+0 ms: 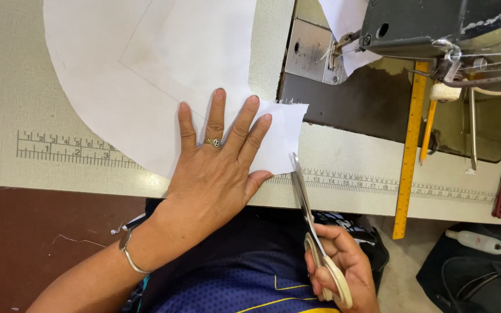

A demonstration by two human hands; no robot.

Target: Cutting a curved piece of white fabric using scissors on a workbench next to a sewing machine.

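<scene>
My left hand (218,165) lies flat, fingers spread, pressing a white fabric piece (140,75) onto the sewing table (7,116). A ring sits on one finger and a metal bangle on the wrist. My right hand (343,269) grips cream-handled scissors (304,197) near my lap. Their blades point up toward the fabric's lower right corner (285,136), touching or nearly touching its edge.
A dark sewing machine (424,23) with its metal plate (308,49) stands at the upper right. A yellow ruler (410,150) and pencil (428,130) lie beside it. Printed measuring scales run along the table's front edge. A dark bag (476,272) sits at lower right.
</scene>
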